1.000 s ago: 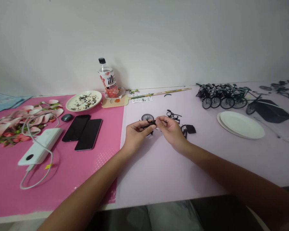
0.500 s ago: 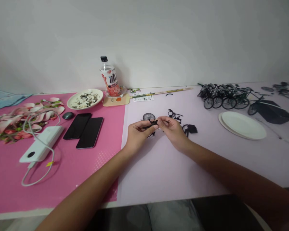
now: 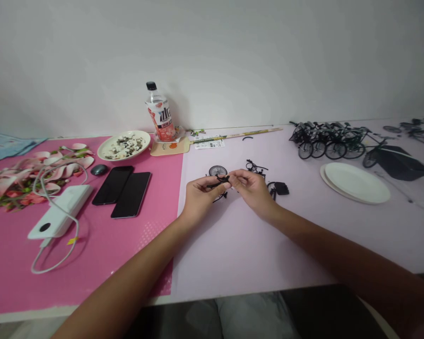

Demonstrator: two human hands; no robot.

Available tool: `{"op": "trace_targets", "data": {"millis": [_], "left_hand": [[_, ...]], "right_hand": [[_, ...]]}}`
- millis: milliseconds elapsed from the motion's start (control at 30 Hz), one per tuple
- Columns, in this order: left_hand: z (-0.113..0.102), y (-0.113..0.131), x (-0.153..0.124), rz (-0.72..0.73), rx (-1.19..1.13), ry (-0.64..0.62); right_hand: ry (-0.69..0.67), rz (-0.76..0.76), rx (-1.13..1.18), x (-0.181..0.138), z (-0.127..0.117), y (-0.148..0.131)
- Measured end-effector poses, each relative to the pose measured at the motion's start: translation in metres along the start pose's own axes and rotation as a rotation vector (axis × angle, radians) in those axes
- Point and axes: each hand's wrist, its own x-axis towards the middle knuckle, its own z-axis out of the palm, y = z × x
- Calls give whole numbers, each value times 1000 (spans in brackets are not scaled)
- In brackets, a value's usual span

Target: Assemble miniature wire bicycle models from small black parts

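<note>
My left hand (image 3: pixel 199 195) and my right hand (image 3: pixel 251 187) meet over the pale table (image 3: pixel 254 245), both pinched on a small black plastic bicycle part (image 3: pixel 219 180) held between the fingertips. A little black wheel (image 3: pixel 217 170) lies just behind the hands. More loose black parts (image 3: pixel 256 167) and a dark piece (image 3: pixel 280 189) lie to the right of my right hand.
Several finished model bicycles (image 3: pixel 325 141) stand at the back right beside white plates (image 3: pixel 355 182). On the pink mat (image 3: pixel 92 254) lie two phones (image 3: pixel 122 190), a white power bank (image 3: pixel 58 212) with cable, a bowl (image 3: pixel 123 145), a bottle (image 3: pixel 159 115) and artificial flowers (image 3: pixel 17 176).
The hands stay together on the black part with only slight finger shifts; the view has moved a little.
</note>
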Motion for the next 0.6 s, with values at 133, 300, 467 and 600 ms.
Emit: {"op": "trace_targets", "data": {"millis": [133, 300, 467, 600], "left_hand": [[-3, -1, 2, 8, 32, -3], [-5, 0, 3, 8, 17, 1], [-4, 1, 4, 12, 5, -9], [-4, 0, 4, 8, -20, -11]], "right_hand": [[4, -25, -46, 0, 0, -2], [5, 37, 21, -1, 3, -4], [-25, 75, 48, -2, 3, -10], [-59, 112, 61, -1, 1, -15]]}}
